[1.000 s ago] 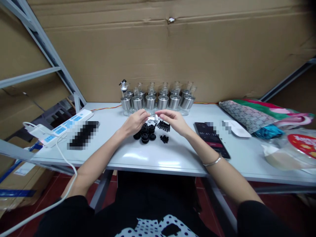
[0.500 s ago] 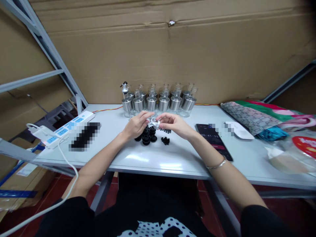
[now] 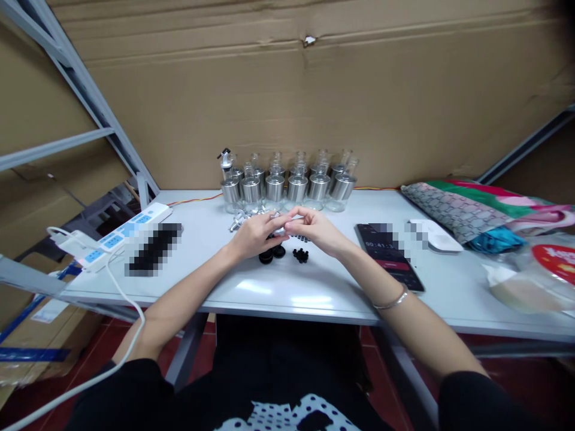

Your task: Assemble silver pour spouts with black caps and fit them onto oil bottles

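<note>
Left hand [image 3: 257,234] and right hand [image 3: 315,229] meet fingertip to fingertip, pinching small silvery metal spout piece [image 3: 284,225] between them. Black round rubber stoppers [image 3: 271,254] just beneath fingers; steel-sleeved glass bottles [image 3: 287,182] beyond.

Small silvery metal piece [image 3: 284,227] — pinched between both hands' fingertips, just above black round caps [image 3: 272,254].

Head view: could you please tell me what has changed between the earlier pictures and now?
The left hand and right hand have closed together, fingertips now meeting around the small silver part, which is mostly hidden; a second ago it showed plainly between them. The left hand now covers part of the black caps. The steel-banded bottles, phone and power strip stayed put.
</note>
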{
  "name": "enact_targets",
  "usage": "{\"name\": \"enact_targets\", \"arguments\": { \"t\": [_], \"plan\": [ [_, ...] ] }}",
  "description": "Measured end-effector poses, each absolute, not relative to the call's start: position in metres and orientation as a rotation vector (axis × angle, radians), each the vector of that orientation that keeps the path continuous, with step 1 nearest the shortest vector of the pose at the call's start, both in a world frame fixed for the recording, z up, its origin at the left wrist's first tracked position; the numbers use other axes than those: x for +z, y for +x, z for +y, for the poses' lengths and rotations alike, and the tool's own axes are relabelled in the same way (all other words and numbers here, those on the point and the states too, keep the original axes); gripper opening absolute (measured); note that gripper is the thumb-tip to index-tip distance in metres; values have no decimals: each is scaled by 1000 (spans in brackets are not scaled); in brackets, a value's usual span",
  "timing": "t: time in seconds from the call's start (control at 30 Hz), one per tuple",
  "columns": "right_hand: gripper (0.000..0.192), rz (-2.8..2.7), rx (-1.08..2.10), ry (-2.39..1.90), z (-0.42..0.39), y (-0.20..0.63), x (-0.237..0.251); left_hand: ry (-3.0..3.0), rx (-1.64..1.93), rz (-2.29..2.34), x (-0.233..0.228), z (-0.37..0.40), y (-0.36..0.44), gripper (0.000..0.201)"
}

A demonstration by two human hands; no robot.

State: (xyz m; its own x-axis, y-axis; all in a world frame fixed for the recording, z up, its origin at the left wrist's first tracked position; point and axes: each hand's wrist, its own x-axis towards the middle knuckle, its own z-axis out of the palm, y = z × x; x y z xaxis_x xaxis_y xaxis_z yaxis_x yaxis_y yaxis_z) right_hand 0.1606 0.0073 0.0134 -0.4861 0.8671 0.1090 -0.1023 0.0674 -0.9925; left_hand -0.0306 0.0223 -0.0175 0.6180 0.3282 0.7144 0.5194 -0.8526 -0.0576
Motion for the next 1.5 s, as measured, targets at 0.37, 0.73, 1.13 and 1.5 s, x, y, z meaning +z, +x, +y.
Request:
{"name": "enact_targets", "arguments": {
  "t": [0.37,0.73,1.13,1.5],
  "plan": [
    [18,-2295,948,-1106,23,182,16,-2731,-1127,-713,-15,19,-35,35],
    [12,-2598,698,-1219,26,179,4,-2809,-1060,-846,-14,24,-40,41],
    [14,-2625,572,-1233,26,180,-2,-2760,-1061,-804,-10,22,-40,39],
    [12,-2417,557,-1156,20,176,9,-2628,-1065,-730,-5,19,-36,33]
  ]
}}
